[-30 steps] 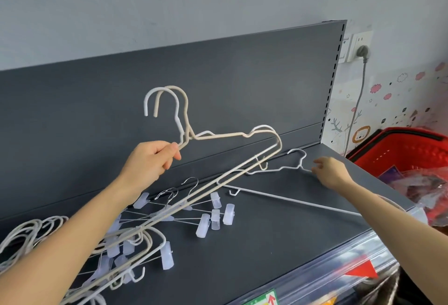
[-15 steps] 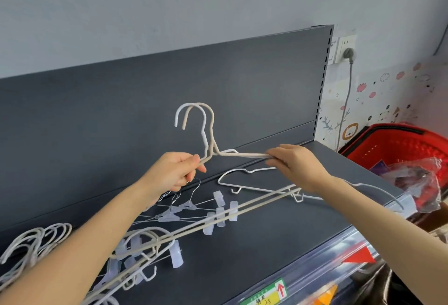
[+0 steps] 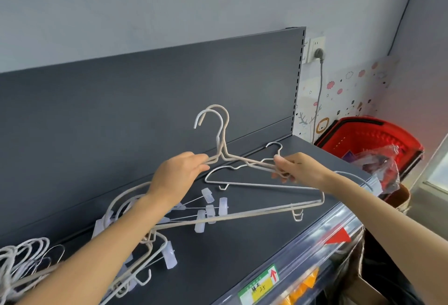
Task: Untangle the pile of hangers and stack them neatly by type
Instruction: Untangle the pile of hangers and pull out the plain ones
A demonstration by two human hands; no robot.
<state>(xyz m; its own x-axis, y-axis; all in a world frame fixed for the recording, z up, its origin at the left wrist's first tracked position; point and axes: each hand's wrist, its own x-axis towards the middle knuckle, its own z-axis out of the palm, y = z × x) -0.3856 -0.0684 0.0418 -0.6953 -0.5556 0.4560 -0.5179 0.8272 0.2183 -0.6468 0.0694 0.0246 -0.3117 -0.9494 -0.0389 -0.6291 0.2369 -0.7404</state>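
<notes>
Your dark grey shelf (image 3: 242, 244) fills most of the view, with its matching back panel (image 3: 145, 101) rising behind it against a pale wall. To the right stands a red shopping basket (image 3: 378, 135) holding crumpled clear plastic packaging (image 3: 380, 164). Along the shelf's front edge runs a clear price rail (image 3: 315, 239) carrying a green and yellow price label (image 3: 260, 285) with a red arrow and handwriting that seems to read 2.5; the printed characters are too small to make out. A white wall socket (image 3: 314, 48) with a grey plug and cord sits above the basket.

You hold a pair of coated wire hangers (image 3: 225, 135), one beige and one white, lifted off the shelf with their hooks together and pointing up. Your left hand (image 3: 179, 174) is closed on them just below the hooks, at the left shoulder. Your right hand (image 3: 295, 166) pinches the right shoulder of the same pair and also has a thin white wire hanger (image 3: 242, 183) by its neck, that one hanging behind the pair, its bar just above the shelf.

Under your left forearm lies the tangled pile of clip hangers (image 3: 206, 210), their translucent clips spread over the shelf. At the far left edge of the shelf is a group of white coated hangers (image 3: 21, 256) with their hooks lined up together
</notes>
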